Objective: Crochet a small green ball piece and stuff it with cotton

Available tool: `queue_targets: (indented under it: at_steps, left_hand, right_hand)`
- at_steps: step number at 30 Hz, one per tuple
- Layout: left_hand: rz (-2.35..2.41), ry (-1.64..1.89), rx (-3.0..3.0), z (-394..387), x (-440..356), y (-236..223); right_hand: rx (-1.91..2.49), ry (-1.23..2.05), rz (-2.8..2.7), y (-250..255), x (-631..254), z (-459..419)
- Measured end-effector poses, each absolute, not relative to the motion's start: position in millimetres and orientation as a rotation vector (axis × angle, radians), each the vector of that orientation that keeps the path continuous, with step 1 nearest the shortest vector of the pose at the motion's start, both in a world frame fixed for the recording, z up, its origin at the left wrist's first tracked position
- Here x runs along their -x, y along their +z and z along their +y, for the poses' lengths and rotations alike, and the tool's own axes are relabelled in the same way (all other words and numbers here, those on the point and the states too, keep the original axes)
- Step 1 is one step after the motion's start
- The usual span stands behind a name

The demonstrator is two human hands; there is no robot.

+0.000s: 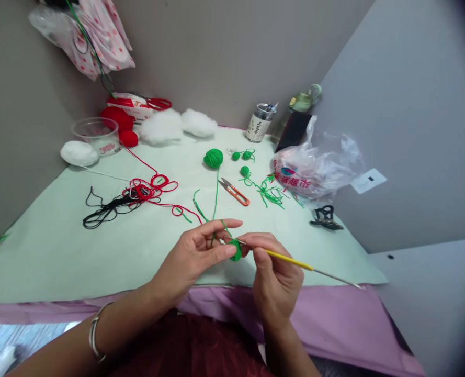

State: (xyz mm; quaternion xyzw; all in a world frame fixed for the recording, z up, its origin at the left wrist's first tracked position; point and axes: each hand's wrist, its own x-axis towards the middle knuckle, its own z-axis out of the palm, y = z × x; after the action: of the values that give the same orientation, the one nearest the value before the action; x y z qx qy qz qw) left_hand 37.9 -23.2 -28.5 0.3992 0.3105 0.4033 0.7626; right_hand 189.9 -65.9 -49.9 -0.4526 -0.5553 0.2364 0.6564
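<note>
My left hand (201,248) pinches a small green crochet piece (237,252) between thumb and fingers, with green yarn passing over its raised index finger. My right hand (275,272) is closed round a crochet hook (289,259) with a yellow grip. The hook's metal tip meets the top of the crochet piece; its other metal end points out to the lower right. From the left hand the yarn runs up to a green yarn ball (213,158) on the table. Orange-handled thread snips (235,192) lie beyond the hands, blades partly apart.
Small green balls (245,171) and green yarn scraps (270,193) lie behind the snips. Red yarn (148,188) and black cord (109,209) tangle at left. White stuffing (161,126) and a pen cup (259,123) stand behind; a plastic bag (314,167) and hair claw (325,218) are at right.
</note>
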Motion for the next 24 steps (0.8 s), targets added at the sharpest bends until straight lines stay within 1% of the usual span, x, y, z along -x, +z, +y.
queue_targets:
  at_steps: [2,4,6,7,9,11,13,15,18,24]
  left_hand:
    - [0.692,0.901,-0.850,-24.2,-39.8,-29.7]
    - [0.691,0.897,-0.770,-23.9,-41.6,-30.0]
    - [0.658,0.820,-0.668,-21.8,-42.1,-29.8]
    - [0.640,0.773,-0.623,-20.2,-41.8,-29.6]
    - [0.609,0.719,-0.571,-16.7,-40.1,-29.3]
    - [0.609,0.745,-0.581,-14.7,-38.4,-29.6]
    - [0.626,0.792,-0.665,-15.2,-37.9,-30.4]
    - [0.650,0.825,-0.795,-17.6,-38.1,-31.3]
    - [0.694,0.841,-0.946,-20.9,-38.2,-31.4]
    - [0.748,0.822,-0.975,-21.1,-36.9,-27.8]
  right_hand:
    - [1.075,0.392,-1.367,-54.5,-189.4,-69.3]
    - [1.098,0.181,-1.491,-58.8,-189.9,-71.9]
    - [1.088,0.057,-1.536,-60.6,-191.6,-72.4]
    - [1.084,0.073,-1.505,-60.0,-193.0,-71.9]
    - [1.083,0.256,-1.369,-56.3,-195.8,-69.4]
    - [1.033,0.498,-1.192,-51.7,-197.8,-66.2]
    - [0.969,0.661,-1.096,-48.5,-197.8,-63.6]
    - [0.967,0.706,-1.131,-47.8,-196.5,-62.3]
    - [1.014,0.684,-1.172,-49.7,-195.3,-62.0]
    - [0.925,0.867,-0.978,-51.4,-199.0,-59.1]
